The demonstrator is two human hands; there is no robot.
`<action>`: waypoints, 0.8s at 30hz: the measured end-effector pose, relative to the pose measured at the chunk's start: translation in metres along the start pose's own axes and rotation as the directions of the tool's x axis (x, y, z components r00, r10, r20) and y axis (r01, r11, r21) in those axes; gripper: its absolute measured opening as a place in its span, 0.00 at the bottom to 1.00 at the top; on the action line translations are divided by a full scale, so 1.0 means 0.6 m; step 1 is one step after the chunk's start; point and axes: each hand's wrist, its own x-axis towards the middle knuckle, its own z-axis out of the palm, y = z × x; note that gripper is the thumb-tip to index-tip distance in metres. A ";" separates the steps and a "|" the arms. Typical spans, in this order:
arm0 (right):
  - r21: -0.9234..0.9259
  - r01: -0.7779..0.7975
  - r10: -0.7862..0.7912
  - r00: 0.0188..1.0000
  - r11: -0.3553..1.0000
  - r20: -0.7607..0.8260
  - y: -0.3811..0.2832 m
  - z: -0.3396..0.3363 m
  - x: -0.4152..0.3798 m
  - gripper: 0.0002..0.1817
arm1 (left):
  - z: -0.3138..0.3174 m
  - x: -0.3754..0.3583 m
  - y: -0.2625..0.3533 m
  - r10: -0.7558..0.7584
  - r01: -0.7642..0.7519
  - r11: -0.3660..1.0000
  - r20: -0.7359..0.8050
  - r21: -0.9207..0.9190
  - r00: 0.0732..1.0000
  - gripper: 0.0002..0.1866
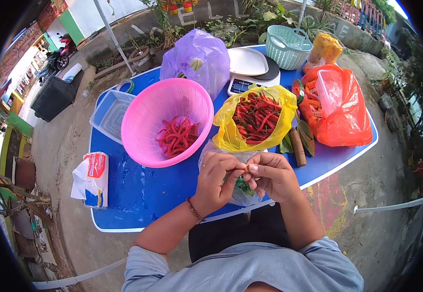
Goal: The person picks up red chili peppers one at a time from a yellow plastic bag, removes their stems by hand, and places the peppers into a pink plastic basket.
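My left hand [217,180] and my right hand [273,176] meet over the table's front edge, thumbs and fingers pinched together. A small reddish piece, perhaps a chili, shows between the fingertips; most of it is hidden. Beneath them lies a clear plastic bag [243,198] with green bits inside. Just beyond, a yellow bag [223,137] stands open, full of red chilies [257,117] with green stems. To its left, a pink basket [143,104] holds a smaller heap of red chilies [178,137].
The blue table [138,194] also bears a tissue pack [96,180], a clear container [111,114], a purple bag [197,61], a scale [253,80], a green basket [287,48], a red bag [347,121] and a wooden-handled knife [297,147].
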 end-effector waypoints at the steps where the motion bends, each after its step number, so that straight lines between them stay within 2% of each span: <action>1: -0.002 0.001 -0.001 1.000 1.000 -0.005 0.000 0.001 0.000 0.09 | -0.001 0.002 0.000 0.021 -0.021 1.000 -0.008 0.014 1.000 0.06; 4: -0.363 0.156 -0.204 0.974 0.919 -0.099 0.007 0.011 -0.005 0.08 | -0.002 0.005 -0.005 0.076 -0.073 0.995 -0.032 0.062 0.997 0.06; 6: -0.494 0.206 -0.311 0.940 0.845 -0.140 0.013 0.017 -0.008 0.08 | -0.003 0.004 -0.007 0.088 -0.083 0.993 -0.052 0.078 0.995 0.08; 10: -0.724 0.184 -0.408 0.901 0.664 -0.145 0.006 0.016 -0.014 0.07 | -0.002 -0.004 -0.009 0.050 -0.048 0.998 -0.102 0.029 0.993 0.16; 11: -0.790 0.219 -0.451 0.889 0.573 -0.081 0.001 0.021 -0.015 0.08 | -0.001 -0.006 -0.010 0.033 -0.033 0.999 -0.113 0.005 0.993 0.18; 13: -0.885 0.282 -0.511 0.858 0.370 0.060 -0.009 0.031 -0.019 0.09 | -0.004 -0.007 -0.016 0.126 -0.116 0.987 -0.083 0.114 0.989 0.21; 16: -0.808 0.370 -0.504 0.857 0.460 0.105 -0.008 0.033 -0.017 0.11 | -0.012 -0.005 -0.010 0.224 -0.206 0.938 -0.032 0.279 0.974 0.23; 19: -0.847 0.381 -0.496 0.852 0.371 0.167 -0.005 0.026 -0.018 0.10 | -0.012 -0.005 -0.007 0.301 -0.278 0.882 -0.002 0.381 0.954 0.23; 22: -0.822 0.421 -0.550 0.819 0.385 0.162 -0.001 0.020 -0.017 0.10 | -0.005 -0.012 -0.010 0.368 -0.319 0.823 -0.013 0.469 0.930 0.21; 24: -0.801 0.495 -0.640 0.744 0.338 0.190 -0.001 0.018 -0.014 0.10 | -0.006 -0.018 -0.010 0.401 -0.337 0.775 -0.003 0.535 0.916 0.18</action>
